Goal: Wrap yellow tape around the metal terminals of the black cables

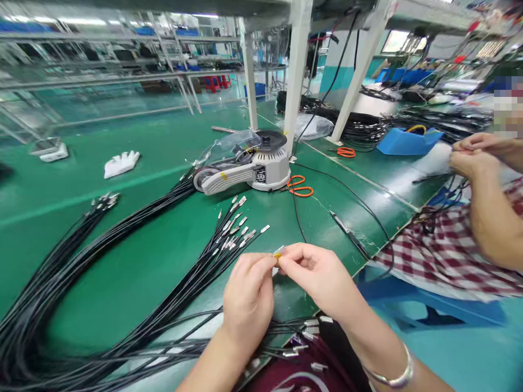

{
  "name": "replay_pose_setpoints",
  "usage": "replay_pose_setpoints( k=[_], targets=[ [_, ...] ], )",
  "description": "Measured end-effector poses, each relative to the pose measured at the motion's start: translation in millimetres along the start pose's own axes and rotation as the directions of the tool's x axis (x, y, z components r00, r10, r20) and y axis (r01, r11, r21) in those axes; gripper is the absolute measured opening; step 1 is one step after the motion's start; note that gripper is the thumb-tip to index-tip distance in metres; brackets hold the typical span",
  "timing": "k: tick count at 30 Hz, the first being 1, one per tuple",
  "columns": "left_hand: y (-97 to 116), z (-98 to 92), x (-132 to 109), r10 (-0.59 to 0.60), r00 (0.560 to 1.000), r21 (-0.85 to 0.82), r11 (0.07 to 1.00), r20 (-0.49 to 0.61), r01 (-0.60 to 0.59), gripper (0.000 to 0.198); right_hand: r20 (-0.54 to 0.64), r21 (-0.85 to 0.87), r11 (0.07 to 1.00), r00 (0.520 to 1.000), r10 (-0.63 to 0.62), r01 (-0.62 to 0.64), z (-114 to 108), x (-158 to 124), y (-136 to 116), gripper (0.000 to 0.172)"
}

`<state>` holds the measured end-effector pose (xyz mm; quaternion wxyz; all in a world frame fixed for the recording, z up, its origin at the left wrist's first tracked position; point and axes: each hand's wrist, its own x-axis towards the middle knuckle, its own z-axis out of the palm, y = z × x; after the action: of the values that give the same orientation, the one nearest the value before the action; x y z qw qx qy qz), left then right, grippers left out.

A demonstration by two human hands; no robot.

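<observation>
My left hand [250, 291] and my right hand [316, 274] meet at the table's front edge, fingertips pinched together. Between them is the metal end of a black cable, a silver connector [281, 250], with a small piece of amber-yellow tape [278, 255] at its base. The left fingers grip the connector's cable side, which they mostly hide. My right thumb and forefinger press on the tape. Just beyond lie the silver connectors [235, 234] of a black cable bundle [180, 305]. More connector ends [311, 329] hang over the edge below my right wrist.
A round tape dispenser [269, 166] stands ahead, beside orange-handled scissors [301, 188]. A utility knife [349, 234] lies to the right. A white glove [121, 164] rests at left. White posts [299, 76] rise behind. At right, a co-worker's hands [476, 155] hold something I cannot make out.
</observation>
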<state>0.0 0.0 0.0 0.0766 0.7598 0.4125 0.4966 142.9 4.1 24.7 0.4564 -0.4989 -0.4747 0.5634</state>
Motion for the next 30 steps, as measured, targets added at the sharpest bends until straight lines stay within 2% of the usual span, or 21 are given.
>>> replay_pose_setpoints(
  k=[17,23,28,30],
  targets=[
    [-0.9,4.7,5.6,-0.027,1.0,0.02,0.999,-0.016,0.027,0.024,0.008,-0.014,1.0,1.0,-0.007,0.007,-2.4,9.8,1.6,0.013],
    [-2.7,6.5,2.2,-0.041,0.999,0.074,0.996,-0.017,0.043,0.024,-0.021,-0.048,0.999,1.0,-0.013,0.012,-0.9,9.6,1.4,0.014],
    [-5.7,6.6,1.9,-0.016,0.999,0.124,0.992,-0.039,0.021,0.025,-0.025,-0.091,0.996,1.0,0.008,-0.011,2.0,8.6,5.9,0.019],
    [-6.5,6.5,2.0,-0.011,0.999,0.125,0.992,-0.04,0.016,0.025,-0.028,-0.051,0.998,0.999,0.035,-0.036,3.0,7.2,8.4,0.023]
  ],
)
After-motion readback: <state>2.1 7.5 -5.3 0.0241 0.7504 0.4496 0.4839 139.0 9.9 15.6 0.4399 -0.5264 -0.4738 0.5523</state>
